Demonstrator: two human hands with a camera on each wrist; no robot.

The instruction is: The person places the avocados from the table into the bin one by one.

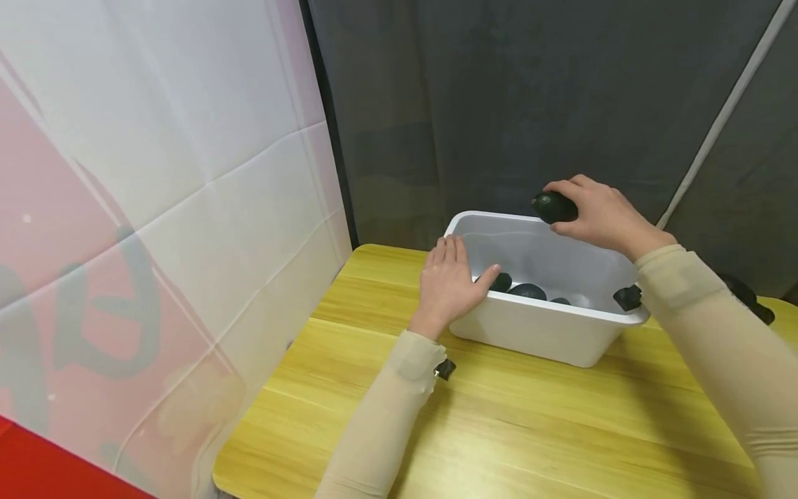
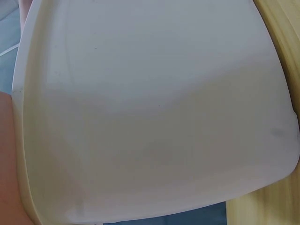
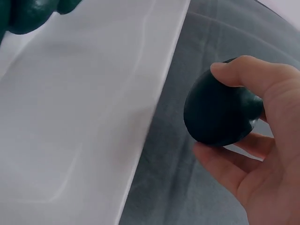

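Observation:
A white plastic bin [image 1: 548,333] stands on a yellow wooden table [image 1: 499,430]. Inside it lie several dark green avocados [image 1: 527,291]. My right hand [image 1: 595,211] grips one more dark green avocado [image 1: 553,206] [image 3: 218,110] over the bin's far rim, fingers and thumb curled round it. My left hand [image 1: 450,281] rests on the bin's near left corner, fingers flat along the rim and thumb over the edge. The left wrist view shows only the bin's white outer wall [image 2: 154,117] close up. In the right wrist view the bin's inner wall [image 3: 79,122] fills the left.
A white and pink sheet [image 1: 156,208] hangs close on the left. A dark grey curtain [image 1: 499,104] hangs behind the table, with a white pole [image 1: 723,118] slanting across it. A dark object [image 1: 751,298] lies on the table right of the bin.

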